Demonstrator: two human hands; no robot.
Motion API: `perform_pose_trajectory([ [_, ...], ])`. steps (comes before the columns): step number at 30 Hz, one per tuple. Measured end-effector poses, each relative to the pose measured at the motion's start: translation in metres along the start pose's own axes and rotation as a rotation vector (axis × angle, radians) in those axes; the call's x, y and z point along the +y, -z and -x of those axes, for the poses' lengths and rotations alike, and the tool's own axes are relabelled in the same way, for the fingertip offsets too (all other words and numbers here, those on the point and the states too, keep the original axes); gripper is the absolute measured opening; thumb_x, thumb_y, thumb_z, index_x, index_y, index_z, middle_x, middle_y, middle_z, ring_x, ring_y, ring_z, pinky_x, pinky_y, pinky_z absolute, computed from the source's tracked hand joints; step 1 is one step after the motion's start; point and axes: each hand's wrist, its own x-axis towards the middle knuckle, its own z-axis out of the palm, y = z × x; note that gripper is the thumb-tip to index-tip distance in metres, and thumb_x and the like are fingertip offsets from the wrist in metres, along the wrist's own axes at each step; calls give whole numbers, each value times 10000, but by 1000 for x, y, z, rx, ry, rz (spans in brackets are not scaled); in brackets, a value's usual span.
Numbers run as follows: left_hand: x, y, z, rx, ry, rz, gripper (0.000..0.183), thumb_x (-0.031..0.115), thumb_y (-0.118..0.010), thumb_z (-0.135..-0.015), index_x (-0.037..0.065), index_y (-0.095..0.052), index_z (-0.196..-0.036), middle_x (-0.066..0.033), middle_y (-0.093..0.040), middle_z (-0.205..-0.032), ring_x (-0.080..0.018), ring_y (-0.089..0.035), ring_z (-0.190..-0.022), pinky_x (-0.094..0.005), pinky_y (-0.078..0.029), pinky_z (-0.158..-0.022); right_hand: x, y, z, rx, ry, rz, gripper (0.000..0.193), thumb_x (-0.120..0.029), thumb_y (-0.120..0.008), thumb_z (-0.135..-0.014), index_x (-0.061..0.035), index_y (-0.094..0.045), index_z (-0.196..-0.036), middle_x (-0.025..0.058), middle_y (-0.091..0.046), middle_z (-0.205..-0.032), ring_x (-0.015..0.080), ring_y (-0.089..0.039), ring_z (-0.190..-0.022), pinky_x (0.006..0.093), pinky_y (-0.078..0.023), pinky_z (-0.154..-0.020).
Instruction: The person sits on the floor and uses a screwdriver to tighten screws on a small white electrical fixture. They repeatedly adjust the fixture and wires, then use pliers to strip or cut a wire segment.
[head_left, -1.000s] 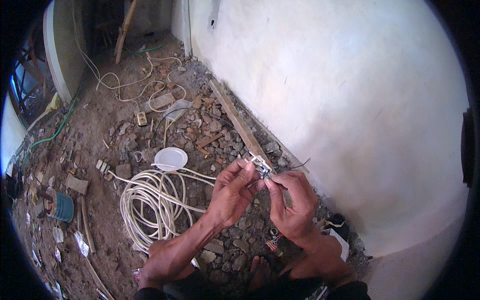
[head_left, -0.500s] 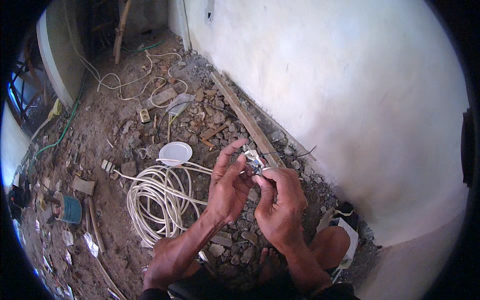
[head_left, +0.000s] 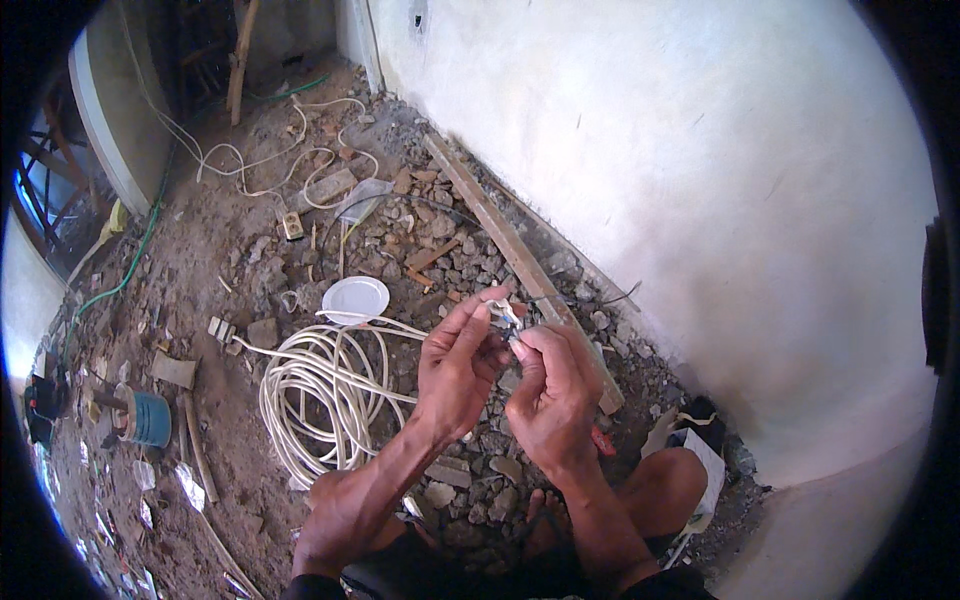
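Observation:
My left hand is closed in a pinch on a small white piece with dark and bluish bits, perhaps wire ends. The fingers partly cover it, so I cannot tell its exact kind. From the right, my right hand pinches the lower end of the same piece between thumb and forefinger. A white cable runs behind my left hand from a large loose coil on the ground. Beyond the coil lies a white round disc, like a lamp panel.
A long wooden plank lies along the white wall, beside broken rubble. Farther left are a cream socket box and a green hose. A blue tin stands at left, near sticks and shiny scraps.
The view has shifted slightly. My fingers have changed position on the small piece, with the left forefinger now bent down over it. A red object now shows beside my right wrist.

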Motion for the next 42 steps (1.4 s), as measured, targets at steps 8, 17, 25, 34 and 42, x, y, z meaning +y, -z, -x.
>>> perform_pose_trajectory([
  [8,-3,5,-1,13,-34,45,312,162,-436,-1084,10,-569,-1322,-159,-669,-1185,-201,-661,-1009,-351,-557,-891,3,-11,4,39,-68,-62,149,118,-612,-858,6,-621,-956,138,-647,-882,292,-657,-766,370,-516,-655],
  [17,-5,-2,1,67,-90,59,324,156,-462,-1079,0,-577,-1339,-156,-675,-1204,-183,-667,-1005,-338,-566,-893,-1,-19,9,23,-61,25,152,41,-627,-870,-16,-569,-998,173,-595,-918,351,-635,-789,442,-523,-658],
  [25,5,-3,4,85,-108,-92,324,141,-471,-1069,-4,-585,-1335,-149,-668,-1235,-205,-649,-1104,-362,-543,-966,-14,-24,12,44,-87,77,119,13,-623,-910,11,-558,-1010,180,-589,-928,351,-630,-793,415,-530,-650],
  [34,-3,7,0,53,-134,-23,321,133,-472,-1069,-5,-580,-1338,-151,-678,-1192,-186,-659,-1038,-342,-551,-935,-9,-21,7,84,-92,-26,94,64,-652,-901,-1,-601,-946,137,-615,-905,270,-634,-780,361,-510,-667],
  [42,-3,5,1,28,-136,-42,320,141,-466,-1074,-8,-585,-1331,-147,-683,-1179,-184,-653,-1044,-341,-540,-929,-5,-23,11,126,-76,-52,114,91,-642,-886,-1,-602,-941,136,-614,-887,278,-631,-770,361,-512,-671],
])
